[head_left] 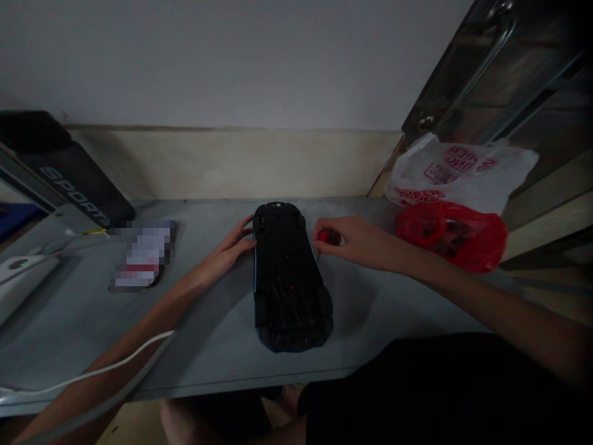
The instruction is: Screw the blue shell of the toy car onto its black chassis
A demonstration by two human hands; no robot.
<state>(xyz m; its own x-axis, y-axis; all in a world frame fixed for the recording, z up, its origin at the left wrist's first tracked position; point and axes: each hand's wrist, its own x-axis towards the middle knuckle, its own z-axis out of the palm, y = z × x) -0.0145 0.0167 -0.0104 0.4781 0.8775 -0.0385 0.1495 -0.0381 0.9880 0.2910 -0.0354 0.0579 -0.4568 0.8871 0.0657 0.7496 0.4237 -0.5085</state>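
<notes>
A black toy car [290, 272] lies upside down on the grey table [204, 346], its dark underside facing up with a small red spot on it. My left hand [234, 243] rests against the car's left side, fingers slightly apart. To the right of the car, my right hand [340, 240] is closed around a small tool with a red handle [330, 237]. The tool's tip is too dim to make out clearly.
Left of the car lies a phone [142, 254], with a black box [69, 167] behind it and a white device [28, 278] with cables farther left. A white plastic bag [458, 173] and a red bag [482, 241] sit at the right. The wall rises behind the table.
</notes>
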